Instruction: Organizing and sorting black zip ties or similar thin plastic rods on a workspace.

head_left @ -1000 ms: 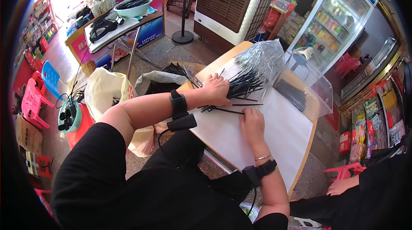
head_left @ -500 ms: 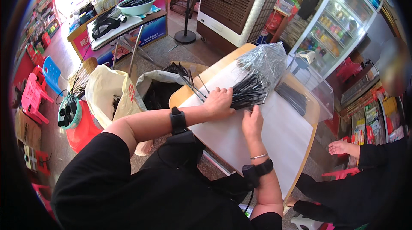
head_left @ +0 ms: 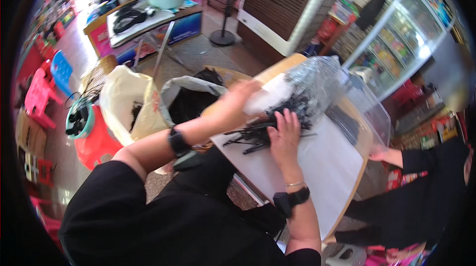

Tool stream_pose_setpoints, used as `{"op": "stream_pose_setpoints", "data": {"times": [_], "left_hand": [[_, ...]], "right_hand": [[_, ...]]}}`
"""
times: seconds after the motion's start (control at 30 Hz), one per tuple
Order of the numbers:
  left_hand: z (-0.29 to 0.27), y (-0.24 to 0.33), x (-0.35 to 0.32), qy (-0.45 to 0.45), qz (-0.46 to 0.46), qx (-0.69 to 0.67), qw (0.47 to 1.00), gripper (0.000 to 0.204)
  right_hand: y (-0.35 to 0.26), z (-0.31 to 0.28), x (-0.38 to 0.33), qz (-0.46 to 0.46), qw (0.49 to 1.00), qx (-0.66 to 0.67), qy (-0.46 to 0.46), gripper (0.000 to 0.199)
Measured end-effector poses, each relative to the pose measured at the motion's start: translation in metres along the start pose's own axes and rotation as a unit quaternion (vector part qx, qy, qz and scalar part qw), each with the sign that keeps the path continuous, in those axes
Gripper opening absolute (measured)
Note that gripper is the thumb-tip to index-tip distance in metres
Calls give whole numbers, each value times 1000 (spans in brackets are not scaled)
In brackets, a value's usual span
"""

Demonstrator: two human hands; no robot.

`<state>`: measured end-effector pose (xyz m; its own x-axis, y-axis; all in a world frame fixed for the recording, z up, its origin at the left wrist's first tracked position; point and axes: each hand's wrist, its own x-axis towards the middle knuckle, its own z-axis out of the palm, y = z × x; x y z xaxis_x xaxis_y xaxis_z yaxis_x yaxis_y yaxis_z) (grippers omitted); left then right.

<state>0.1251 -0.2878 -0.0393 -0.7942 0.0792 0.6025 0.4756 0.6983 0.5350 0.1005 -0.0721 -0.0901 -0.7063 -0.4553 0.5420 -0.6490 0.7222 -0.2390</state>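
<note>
Black strips (head_left: 270, 127) piled on white table (head_left: 327, 166), spilling from clear bag (head_left: 322, 80). Your right hand (head_left: 283, 137) flat, fingers spread, pressing pile; left hand (head_left: 240, 98) blurred, grip unclear. Strips likely light, thin, slippery: gather by bundle middle

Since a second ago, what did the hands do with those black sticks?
The left hand lifted off the black sticks and swung up toward the table's far edge, blurred. The right hand slid forward onto the sticks and lies flat on them. The clear bag and white sheet stayed put.
</note>
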Motion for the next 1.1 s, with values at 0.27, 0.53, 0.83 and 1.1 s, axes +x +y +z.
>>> {"op": "stream_pose_setpoints", "data": {"times": [0.27,0.53,0.83,1.1], "left_hand": [[-13,-57,-28,-108,-421,46,899,78],[38,-60,-3,-79,-119,77,987,57],[41,-33,2,-112,-70,-109,985,44],[-28,2,-52,-143,-139,-9,980,30]], "right_hand": [[-12,1,5,14,1000,-1,-6,53],[-13,0,0,18,1000,-13,-17,55],[-13,-2,2,3,1000,-7,8,53],[-9,-3,-1,6,1000,-9,-18,50]]}}
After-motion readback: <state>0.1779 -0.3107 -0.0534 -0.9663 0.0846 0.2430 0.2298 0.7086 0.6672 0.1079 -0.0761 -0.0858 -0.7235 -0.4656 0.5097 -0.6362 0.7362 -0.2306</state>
